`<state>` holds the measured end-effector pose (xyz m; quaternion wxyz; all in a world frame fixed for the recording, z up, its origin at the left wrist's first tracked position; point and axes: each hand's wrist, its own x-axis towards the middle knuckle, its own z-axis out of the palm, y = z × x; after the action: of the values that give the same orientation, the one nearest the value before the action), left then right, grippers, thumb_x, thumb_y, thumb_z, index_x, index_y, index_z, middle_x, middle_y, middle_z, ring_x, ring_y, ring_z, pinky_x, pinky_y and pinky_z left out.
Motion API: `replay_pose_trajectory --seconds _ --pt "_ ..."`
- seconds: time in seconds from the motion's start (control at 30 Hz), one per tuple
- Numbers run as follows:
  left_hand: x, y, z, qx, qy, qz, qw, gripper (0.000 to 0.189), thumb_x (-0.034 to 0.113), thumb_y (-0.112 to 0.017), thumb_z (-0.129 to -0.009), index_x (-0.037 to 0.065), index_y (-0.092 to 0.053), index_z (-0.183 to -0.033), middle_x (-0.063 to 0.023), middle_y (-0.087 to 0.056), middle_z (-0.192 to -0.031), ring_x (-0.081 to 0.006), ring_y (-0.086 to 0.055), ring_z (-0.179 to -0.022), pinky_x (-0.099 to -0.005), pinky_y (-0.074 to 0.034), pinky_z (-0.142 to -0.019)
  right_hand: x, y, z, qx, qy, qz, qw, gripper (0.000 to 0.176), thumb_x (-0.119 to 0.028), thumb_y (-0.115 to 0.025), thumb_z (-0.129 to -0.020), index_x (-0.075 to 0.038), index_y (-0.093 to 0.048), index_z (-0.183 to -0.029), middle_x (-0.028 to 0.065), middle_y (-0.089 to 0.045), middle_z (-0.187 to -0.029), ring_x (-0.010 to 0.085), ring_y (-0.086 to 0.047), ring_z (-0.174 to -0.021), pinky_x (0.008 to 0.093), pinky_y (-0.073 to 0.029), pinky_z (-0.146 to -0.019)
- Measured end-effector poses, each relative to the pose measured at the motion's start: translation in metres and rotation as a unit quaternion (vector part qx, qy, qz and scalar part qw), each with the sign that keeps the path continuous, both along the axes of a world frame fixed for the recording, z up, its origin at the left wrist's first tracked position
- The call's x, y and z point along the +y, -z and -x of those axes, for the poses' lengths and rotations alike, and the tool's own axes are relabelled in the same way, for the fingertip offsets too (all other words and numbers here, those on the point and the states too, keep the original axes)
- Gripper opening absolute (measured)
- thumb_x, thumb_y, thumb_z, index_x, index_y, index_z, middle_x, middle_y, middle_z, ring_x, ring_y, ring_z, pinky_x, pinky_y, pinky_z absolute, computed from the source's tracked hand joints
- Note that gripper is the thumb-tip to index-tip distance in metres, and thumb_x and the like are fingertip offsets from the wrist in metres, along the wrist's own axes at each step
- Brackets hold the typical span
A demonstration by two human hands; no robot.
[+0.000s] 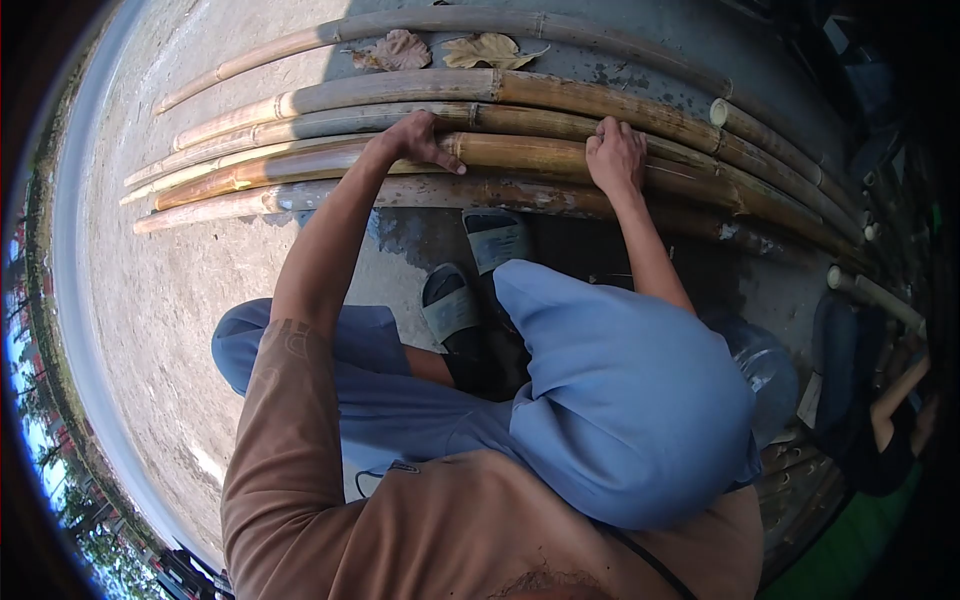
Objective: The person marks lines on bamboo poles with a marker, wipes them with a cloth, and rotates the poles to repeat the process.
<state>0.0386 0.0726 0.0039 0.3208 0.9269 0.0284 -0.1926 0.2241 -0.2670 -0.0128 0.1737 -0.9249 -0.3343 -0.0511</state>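
Note:
Several long bamboo poles lie side by side on the ground in front of me. My left hand (422, 143) curls over a middle bamboo pole (540, 122), its thumb stretched out across the thicker brown pole (525, 151) nearer to me. Further right, my right hand (616, 158) has its fingers bent over the same middle pole, knuckles up; its fingertips are hidden. A weathered greyish pole (480, 194) lies closest to my feet. Beyond my hands is a yellow-brown pole (570, 94), and a thinner one (450, 18) lies apart at the far side.
Two dry leaves (490, 50) lie between the far poles. My sandals (497, 240) are close to the nearest pole. A clear plastic bottle (765, 370) stands by my right knee. Another person's arm (897, 400) and more bamboo (876, 298) are at the right edge.

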Motion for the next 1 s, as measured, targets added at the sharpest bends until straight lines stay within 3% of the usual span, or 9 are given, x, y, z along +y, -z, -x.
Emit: replay_pose_trajectory --seconds 0.17,0.23,0.33,0.43,0.6,0.7,0.73,0.93,1.0 --pt "0.014 0.039 -0.003 0.023 -0.012 -0.089 0.996 0.076 0.056 -0.092 -0.063 0.006 -0.076 -0.118 -0.0228 -0.077 -0.110 -0.0389 -0.073 -0.104 -0.0480 -0.056 -0.091 0.147 -0.007 0.137 0.016 -0.249 -0.090 0.964 0.037 -0.017 -0.063 -0.091 -0.005 -0.056 -0.125 0.0212 -0.064 -0.118 0.0409 -0.061 -0.119 0.0591 -0.039 -0.117" --pt "0.003 0.014 0.006 -0.044 -0.012 -0.067 0.997 0.079 0.064 -0.089 -0.063 0.008 -0.078 -0.118 -0.0228 -0.077 -0.105 -0.0399 -0.074 -0.102 -0.0480 -0.057 -0.091 0.134 -0.013 0.128 0.075 -0.231 -0.094 0.965 0.037 -0.015 -0.062 -0.091 -0.005 -0.056 -0.126 0.0207 -0.064 -0.122 0.0405 -0.059 -0.122 0.0600 -0.039 -0.116" --pt "0.000 0.006 0.005 0.009 -0.025 -0.099 0.995 0.092 0.075 -0.087 -0.060 0.006 -0.078 -0.120 -0.0222 -0.077 -0.109 -0.0399 -0.073 -0.107 -0.0469 -0.056 -0.096 0.061 -0.015 0.075 0.058 -0.102 -0.046 0.992 0.035 -0.015 -0.060 -0.091 -0.006 -0.058 -0.125 0.0194 -0.065 -0.123 0.0397 -0.060 -0.122 0.0587 -0.040 -0.116" --pt "-0.002 0.002 0.005 0.027 -0.030 -0.113 0.993 0.095 0.075 -0.088 -0.059 0.005 -0.077 -0.122 -0.0233 -0.077 -0.111 -0.0397 -0.072 -0.108 -0.0466 -0.055 -0.098 -0.060 -0.009 -0.014 -0.035 0.062 -0.008 0.997 0.038 -0.017 -0.060 -0.094 -0.006 -0.057 -0.130 0.0248 -0.068 -0.114 0.0464 -0.065 -0.105 0.0549 -0.051 -0.094" --pt "-0.005 0.005 0.006 0.018 -0.034 -0.088 0.995 0.098 0.073 -0.089 -0.059 0.006 -0.075 -0.129 -0.0227 -0.076 -0.116 -0.0401 -0.071 -0.112 -0.0465 -0.055 -0.101 -0.254 0.054 -0.176 -0.068 0.270 0.013 0.960 0.043 -0.026 -0.060 -0.099 -0.004 -0.052 -0.135 0.0258 -0.072 -0.123 0.0466 -0.068 -0.116 0.0527 -0.051 -0.099" --pt "-0.004 -0.005 0.005 -0.021 -0.027 -0.044 0.998 0.100 0.069 -0.090 -0.058 0.006 -0.073 -0.133 -0.0228 -0.076 -0.122 -0.0401 -0.070 -0.116 -0.0466 -0.054 -0.103 -0.153 0.002 -0.096 -0.103 0.272 0.108 0.951 0.037 -0.028 -0.067 -0.094 -0.009 -0.060 -0.125 0.0202 -0.070 -0.127 0.0423 -0.062 -0.126 0.0658 -0.038 -0.114" --pt "-0.007 -0.011 0.005 -0.022 -0.032 -0.030 0.999 0.099 0.067 -0.091 -0.058 0.006 -0.073 -0.133 -0.0228 -0.076 -0.122 -0.0399 -0.070 -0.116 -0.0467 -0.054 -0.104 -0.114 0.001 -0.069 -0.088 0.243 0.089 0.962 0.035 -0.026 -0.067 -0.094 -0.009 -0.060 -0.124 0.0186 -0.069 -0.123 0.0415 -0.062 -0.124 0.0625 -0.039 -0.112" --pt "-0.001 0.002 0.000 0.003 -0.025 -0.053 0.998 0.090 0.063 -0.092 -0.060 0.012 -0.074 -0.132 -0.0189 -0.078 -0.116 -0.0371 -0.073 -0.108 -0.0449 -0.055 -0.098 0.113 -0.006 0.119 0.046 -0.186 -0.105 0.976 0.027 -0.016 -0.062 -0.093 -0.003 -0.056 -0.116 0.0235 -0.062 -0.118 0.0438 -0.055 -0.128 0.0637 -0.033 -0.120" --pt "-0.001 0.000 0.004 -0.013 -0.019 -0.039 0.999 0.089 0.061 -0.092 -0.062 0.009 -0.073 -0.131 -0.0207 -0.078 -0.115 -0.0377 -0.073 -0.109 -0.0449 -0.055 -0.098 0.132 -0.004 0.135 0.061 -0.223 -0.107 0.967 0.027 -0.016 -0.061 -0.093 -0.003 -0.056 -0.117 0.0249 -0.062 -0.119 0.0447 -0.055 -0.128 0.0631 -0.031 -0.123"
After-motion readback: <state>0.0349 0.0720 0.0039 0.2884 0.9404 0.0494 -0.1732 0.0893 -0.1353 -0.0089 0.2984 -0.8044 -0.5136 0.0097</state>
